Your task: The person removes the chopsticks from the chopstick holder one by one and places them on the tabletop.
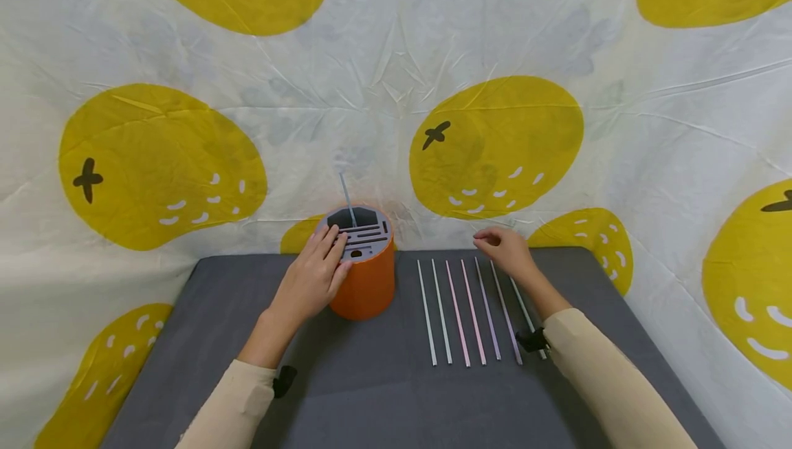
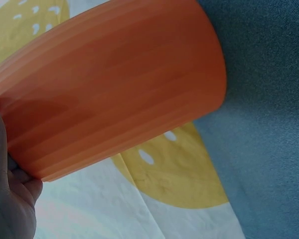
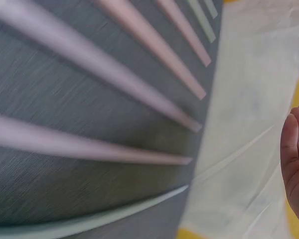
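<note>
- Orange holder: a cylinder standing upright on the grey tabletop, near its far edge and left of centre. Its grey lid has slots and a larger opening at the back.
- One straw stands in the lid's back opening, leaning slightly left, its upper end clear of the lid.
- Left hand: fingers straight, lying over the near left rim of the lid, with the thumb against the holder's side. The left wrist view shows the palm against the orange wall; the grip is a flat rest, not a pinch.
- Right hand: hovers over the far ends of the straws on the right, fingers loosely curled and pointing left. Whether the fingertips touch a straw or the tabletop cannot be determined. In the right wrist view a fingertip appears off the tabletop edge, holding nothing.
- Straw row: seven straws lie flat on the tabletop, right of the holder, roughly parallel and slightly fanned, running from far to near. Colours from left: two pale green, two pink, two lilac, one pale green partly under the right forearm.
- Backdrop: a white cloth with large yellow fruit shapes, behind and beside the tabletop.
</note>
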### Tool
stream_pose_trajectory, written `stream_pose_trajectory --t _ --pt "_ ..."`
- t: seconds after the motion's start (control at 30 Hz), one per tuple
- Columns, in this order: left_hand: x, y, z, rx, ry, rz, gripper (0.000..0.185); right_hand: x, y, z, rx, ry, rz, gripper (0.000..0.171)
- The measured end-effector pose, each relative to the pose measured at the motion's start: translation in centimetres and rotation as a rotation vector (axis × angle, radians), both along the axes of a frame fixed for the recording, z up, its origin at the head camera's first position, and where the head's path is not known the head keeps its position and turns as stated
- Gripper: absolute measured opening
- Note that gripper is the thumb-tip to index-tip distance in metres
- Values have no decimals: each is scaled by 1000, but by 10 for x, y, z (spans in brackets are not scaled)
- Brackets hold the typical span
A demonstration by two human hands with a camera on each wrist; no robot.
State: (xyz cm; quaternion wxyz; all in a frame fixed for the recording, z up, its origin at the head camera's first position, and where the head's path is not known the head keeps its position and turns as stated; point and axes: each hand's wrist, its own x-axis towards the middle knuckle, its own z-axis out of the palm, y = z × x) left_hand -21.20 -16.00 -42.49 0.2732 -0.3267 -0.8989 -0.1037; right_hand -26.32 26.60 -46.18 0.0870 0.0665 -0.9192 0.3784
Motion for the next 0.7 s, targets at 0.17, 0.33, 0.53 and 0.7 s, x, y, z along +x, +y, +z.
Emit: stream_pose_trajectory --t 0.17,0.33,0.53,0.7 --pt "1 0 0 -3 -12 6 55 -6 -33 23 -99 -1 66 30" --pt "0 0 0 -8 -25 15 55 -15 -66 44 -167 0 121 32" --pt "0 1 1 -19 -46 22 56 -27 -103 62 -171 69 181 32" --pt "0 1 1 -12 -44 23 56 -38 -133 74 -191 94 233 34"
